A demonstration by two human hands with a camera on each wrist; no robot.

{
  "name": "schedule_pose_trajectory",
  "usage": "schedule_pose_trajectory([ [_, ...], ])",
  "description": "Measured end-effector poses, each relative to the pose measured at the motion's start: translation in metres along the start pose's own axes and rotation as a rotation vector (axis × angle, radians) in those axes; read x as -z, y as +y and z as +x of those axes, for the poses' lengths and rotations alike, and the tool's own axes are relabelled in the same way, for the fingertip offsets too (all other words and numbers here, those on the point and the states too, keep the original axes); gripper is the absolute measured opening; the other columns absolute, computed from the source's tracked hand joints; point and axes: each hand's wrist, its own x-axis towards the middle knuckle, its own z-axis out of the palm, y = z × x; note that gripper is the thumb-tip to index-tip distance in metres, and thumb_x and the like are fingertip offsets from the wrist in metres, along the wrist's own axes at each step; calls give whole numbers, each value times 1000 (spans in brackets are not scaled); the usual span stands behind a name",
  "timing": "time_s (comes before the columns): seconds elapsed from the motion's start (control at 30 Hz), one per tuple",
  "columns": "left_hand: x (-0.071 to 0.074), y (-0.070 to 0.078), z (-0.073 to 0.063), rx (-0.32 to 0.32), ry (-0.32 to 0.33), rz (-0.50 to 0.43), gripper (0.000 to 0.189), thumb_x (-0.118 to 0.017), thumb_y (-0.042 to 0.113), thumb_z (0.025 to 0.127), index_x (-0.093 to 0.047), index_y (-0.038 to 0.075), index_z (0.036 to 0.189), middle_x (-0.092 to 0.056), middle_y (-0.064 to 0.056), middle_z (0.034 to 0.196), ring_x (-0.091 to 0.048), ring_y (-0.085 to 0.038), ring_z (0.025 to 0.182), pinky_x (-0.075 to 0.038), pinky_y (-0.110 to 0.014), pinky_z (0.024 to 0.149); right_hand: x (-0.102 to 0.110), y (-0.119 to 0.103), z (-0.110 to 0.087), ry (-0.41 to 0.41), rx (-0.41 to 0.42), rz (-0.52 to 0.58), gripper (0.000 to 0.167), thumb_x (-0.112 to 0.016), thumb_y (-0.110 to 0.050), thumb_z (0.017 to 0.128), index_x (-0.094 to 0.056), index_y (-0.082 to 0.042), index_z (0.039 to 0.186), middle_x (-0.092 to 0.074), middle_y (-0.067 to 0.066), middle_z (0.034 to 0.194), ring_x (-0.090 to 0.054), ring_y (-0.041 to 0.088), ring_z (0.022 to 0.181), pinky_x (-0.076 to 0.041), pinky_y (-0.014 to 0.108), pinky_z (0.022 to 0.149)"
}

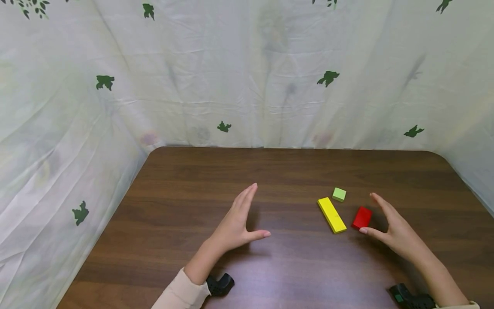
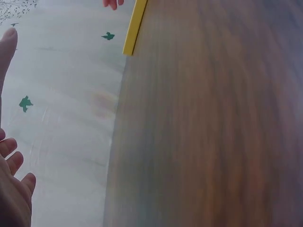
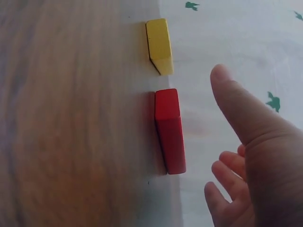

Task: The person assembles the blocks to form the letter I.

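Right of the red block (image 1: 362,217), the right hand (image 1: 394,228) spreads empty, its thumb (image 1: 374,233) perhaps touching; a sideways bump could skew that block. Left of it are the yellow block (image 1: 332,215), green block (image 1: 339,194), then the spread, empty left hand (image 1: 236,226).

No legible txt, nos or brands w/in view

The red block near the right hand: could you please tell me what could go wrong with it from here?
The right hand is open very near the red block but does not grip it, so a small slip might push the block away.
The yellow block lies just left of the red one, so a leftward push could make them bump.
The small green block sits close to the yellow block's far end and might then be knocked too.
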Motion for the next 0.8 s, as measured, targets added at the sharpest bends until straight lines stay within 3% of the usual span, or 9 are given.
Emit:
schedule_pose_trajectory([
  [0.47, -21, 12, 9, 49, -42, -93, 104, -69, 52, 70, -5, 19, 145, -15, 0, 146, -14, -15, 132, -25, -43, 101, -7, 13, -4, 9, -15, 23, 90, -77, -26, 71, -24, 0, 139, -35, 24, 133, -36, 44, 114, -30, 54, 85],
  [0.6, -27, 14, 11, 46, -50, -105, 103, -70, 50, 71, -6, 18, 145, -15, -1, 146, -14, -15, 132, -25, -42, 101, -9, 17, -4, 8, -18, 5, 88, -77, -28, 71, -28, 0, 137, -37, 23, 131, -40, 43, 111, -31, 23, 96],
  [0.67, -31, 14, 13, 49, -57, -107, 103, -70, 50, 71, -6, 18, 145, -16, -2, 146, -14, -15, 132, -25, -42, 101, -10, 18, -4, 7, -18, 4, 86, -77, -28, 70, -29, 1, 136, -38, 23, 129, -42, 43, 110, -25, 5, 90],
  [0.8, -37, 16, 15, 66, -79, -119, 103, -70, 50, 71, -6, 19, 145, -16, -2, 146, -15, -15, 132, -25, -41, 101, -11, 19, -3, 0, -20, 10, 83, -76, -29, 71, -32, 3, 134, -39, 24, 126, -43, 44, 109, -18, -4, 80],
])
